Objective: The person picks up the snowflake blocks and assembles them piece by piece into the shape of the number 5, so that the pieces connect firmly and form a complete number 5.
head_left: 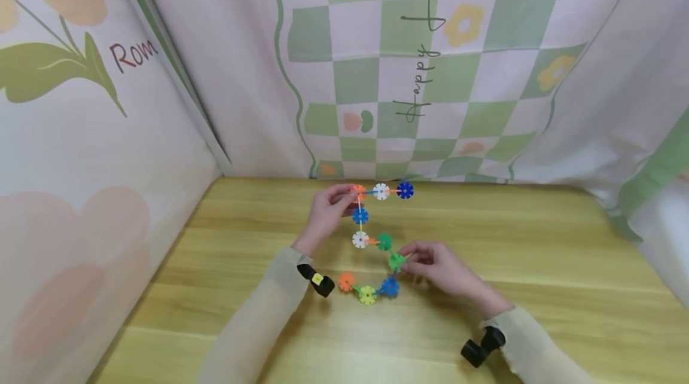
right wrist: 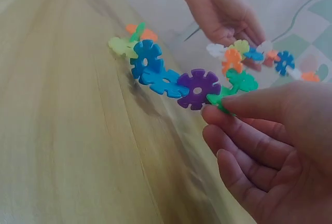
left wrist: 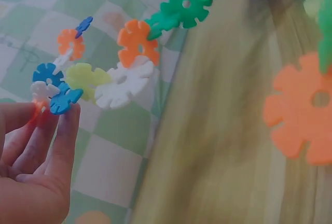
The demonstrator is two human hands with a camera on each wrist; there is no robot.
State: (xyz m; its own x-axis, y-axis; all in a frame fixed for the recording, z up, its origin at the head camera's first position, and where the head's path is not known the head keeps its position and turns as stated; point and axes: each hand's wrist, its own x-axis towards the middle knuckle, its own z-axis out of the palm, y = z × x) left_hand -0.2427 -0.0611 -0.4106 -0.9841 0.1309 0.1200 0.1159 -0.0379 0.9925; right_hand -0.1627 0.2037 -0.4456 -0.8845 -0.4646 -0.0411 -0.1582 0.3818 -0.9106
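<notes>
A chain of interlocking plastic snowflake discs (head_left: 360,240) is held up above the table, bent much like a figure 5. At its upper left corner, my left hand (head_left: 324,210) pinches an orange disc (left wrist: 40,109) between thumb and fingers. My right hand (head_left: 438,267) pinches a light green disc (right wrist: 220,99) on the lower curve, beside a purple disc (right wrist: 197,89). A dark blue disc (head_left: 405,190) ends the top arm. The lower end is an orange disc (head_left: 347,282), next to a yellow-green one (head_left: 368,295).
Below the chain lies a wood-grain table (head_left: 215,312). Behind its far edge hangs a green-and-white checked curtain (head_left: 404,73), and a flower-printed cloth (head_left: 70,151) stands along the left side. Each wrist wears a black camera (head_left: 482,347).
</notes>
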